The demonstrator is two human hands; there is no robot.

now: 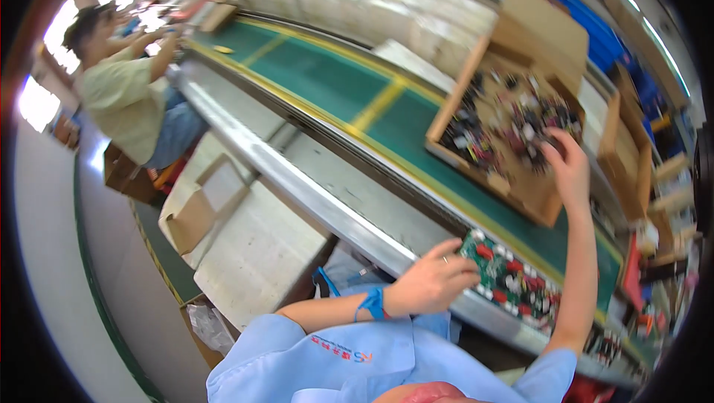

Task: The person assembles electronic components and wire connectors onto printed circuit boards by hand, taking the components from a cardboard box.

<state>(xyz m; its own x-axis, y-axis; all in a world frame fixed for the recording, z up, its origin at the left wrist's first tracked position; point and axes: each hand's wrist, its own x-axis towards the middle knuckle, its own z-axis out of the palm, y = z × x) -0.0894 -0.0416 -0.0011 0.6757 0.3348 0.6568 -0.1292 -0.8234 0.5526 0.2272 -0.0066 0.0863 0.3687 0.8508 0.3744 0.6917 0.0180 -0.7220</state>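
A long green-topped counter (320, 79), marked with yellow stripes, runs from 10 o'clock down toward 4, bordered on its near side by a smooth silver metal ledge (297, 191). Pale, bulky blocks with a glossy, creased covering (364, 5) line its far side at 12 o'clock. Blue bins (602, 39) sit toward 2 o'clock, and bright windows (41, 105) glow around 10. There a co-worker (123, 98) in a pale top sits beside the line. At 8 o'clock is a flat, scuffed, off-white surface (253, 262) bearing a folded piece of brown cardboard (190, 221).

At 2 o'clock, an open, shallow cardboard box (487, 210) rests tilted across the counter, its flap raised, with matte brown walls. Inside lie loose heaps of small parts (513, 117), mixed black, white and dark red. The right hand (567, 165), at 3 o'clock, reaches into it, thumb and fingers curved over the pile; whether they pinch a part cannot be told.

Rectangular green circuit boards (513, 276), crowded with blocky red and white components, lie at 4 o'clock by the ledge. The left hand (435, 276), at 5, has its bent fingers at their near-left end; its grip is unclear. A blue band (370, 303) circles that wrist.
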